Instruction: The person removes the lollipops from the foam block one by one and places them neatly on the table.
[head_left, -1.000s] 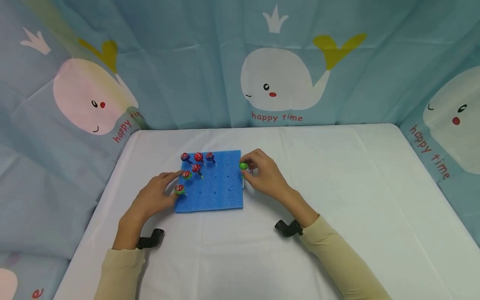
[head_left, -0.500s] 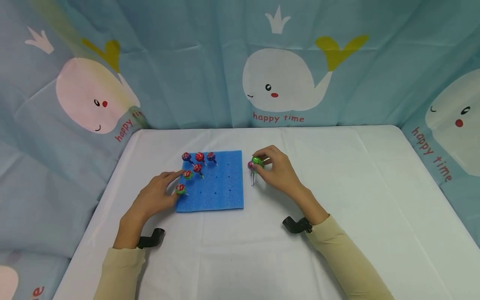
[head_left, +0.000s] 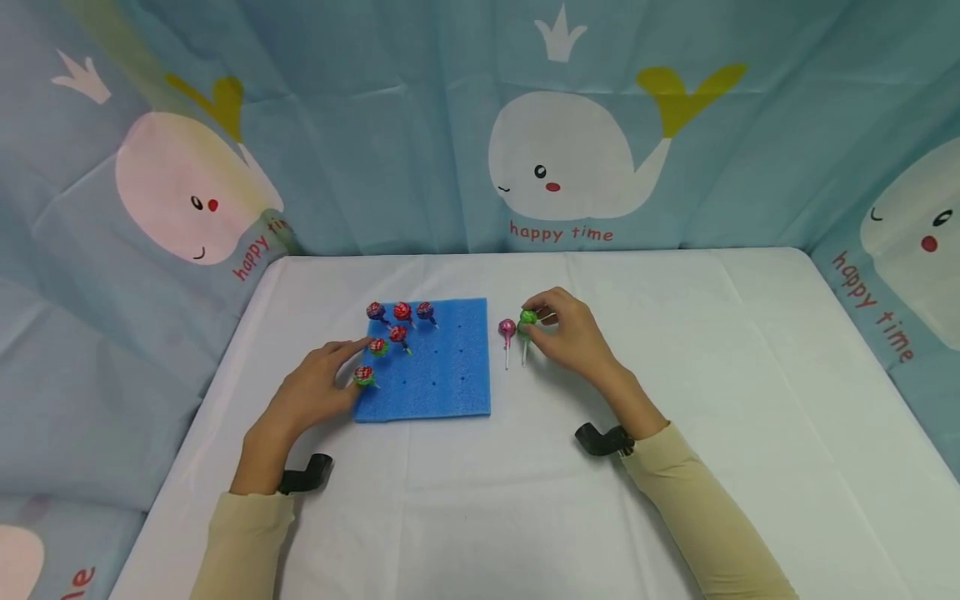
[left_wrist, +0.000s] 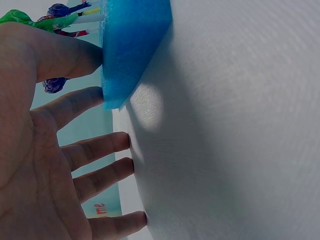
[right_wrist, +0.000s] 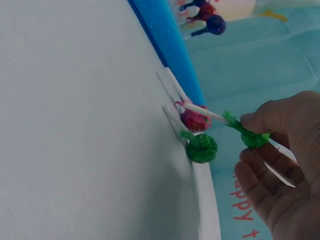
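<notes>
My right hand [head_left: 570,333] pinches a green-wrapped lollipop [right_wrist: 255,140] between thumb and fingers, its white stick pointing away from the palm. A second white stick [right_wrist: 279,172] shows among the curled fingers in the right wrist view. Just below that hand lie a pink lollipop [head_left: 507,327] and another green lollipop [right_wrist: 202,148], side by side on the table. My left hand [head_left: 315,387] rests at the left side of a blue foam board [head_left: 442,400], thumb and index fingertips touching its edge. The other fingers [left_wrist: 102,180] are spread, with their tips at the white cloth.
Several red, blue and green-red lollipops [head_left: 402,311] stand in the board's top and left holes; more small holes dot its surface. White cloth [head_left: 675,333] covers the table. A whale-print curtain [head_left: 420,167] hangs behind and at the sides.
My right hand has moved right, away from the board's right edge, with the green lollipop. The lollipops lying beside the board have come into sight. My left hand has stayed at the board.
</notes>
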